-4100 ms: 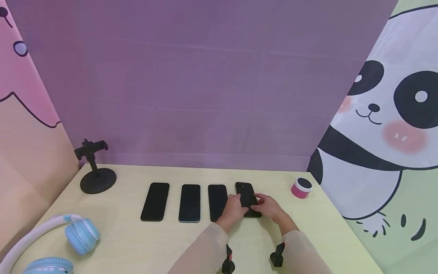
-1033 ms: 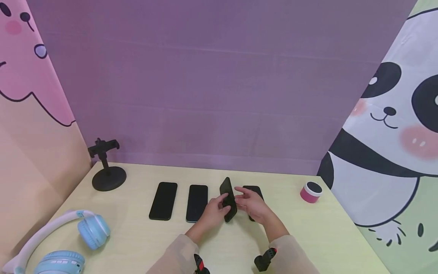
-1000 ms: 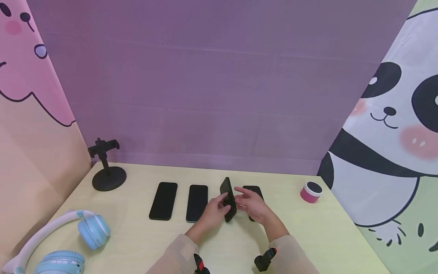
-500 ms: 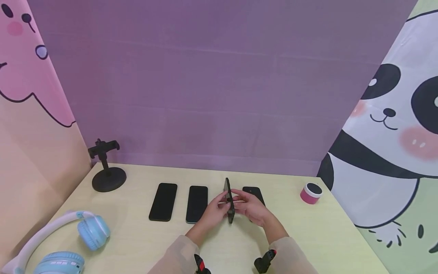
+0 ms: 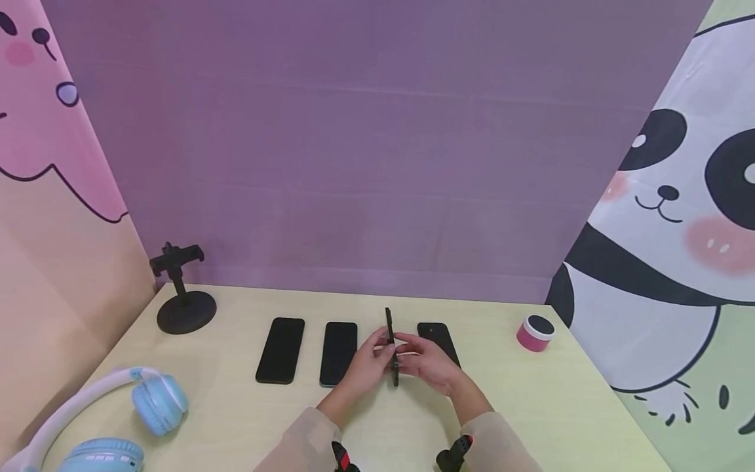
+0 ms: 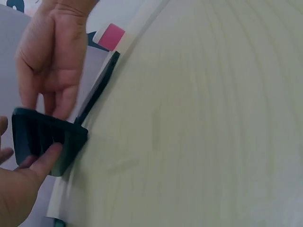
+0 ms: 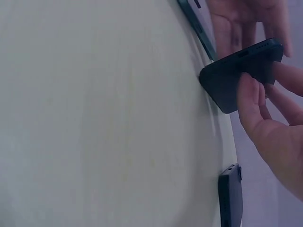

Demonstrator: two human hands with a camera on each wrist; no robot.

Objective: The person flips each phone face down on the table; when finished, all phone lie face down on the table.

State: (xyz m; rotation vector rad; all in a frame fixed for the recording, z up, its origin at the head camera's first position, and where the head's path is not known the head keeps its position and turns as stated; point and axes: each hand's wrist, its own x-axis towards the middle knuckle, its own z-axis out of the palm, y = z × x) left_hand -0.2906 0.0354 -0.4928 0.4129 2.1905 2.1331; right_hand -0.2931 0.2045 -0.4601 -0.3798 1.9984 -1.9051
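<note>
A black phone (image 5: pixel 390 347) stands upright on its long edge above the pale yellow table (image 5: pixel 531 406), held between both hands. My left hand (image 5: pixel 368 357) pinches it from the left, with the thumb on its face in the left wrist view, where the phone (image 6: pixel 45 142) fills the lower left. My right hand (image 5: pixel 426 359) pinches it from the right; in the right wrist view the thumb and fingers (image 7: pixel 258 111) clasp the phone (image 7: pixel 239 71). Three more black phones lie flat: two to the left (image 5: pixel 280 349) (image 5: pixel 339 353) and one to the right (image 5: pixel 438 337).
A black phone stand (image 5: pixel 183 298) sits at the back left corner. Blue and white headphones (image 5: pixel 118 413) lie at the front left. A small pink tub with a dark lid (image 5: pixel 535 332) is at the back right. Cloth walls close in three sides.
Four seconds ago both hands were on the rightmost phone, lying flat. They have since lifted the third phone and turned it from tilted to fully on edge.
</note>
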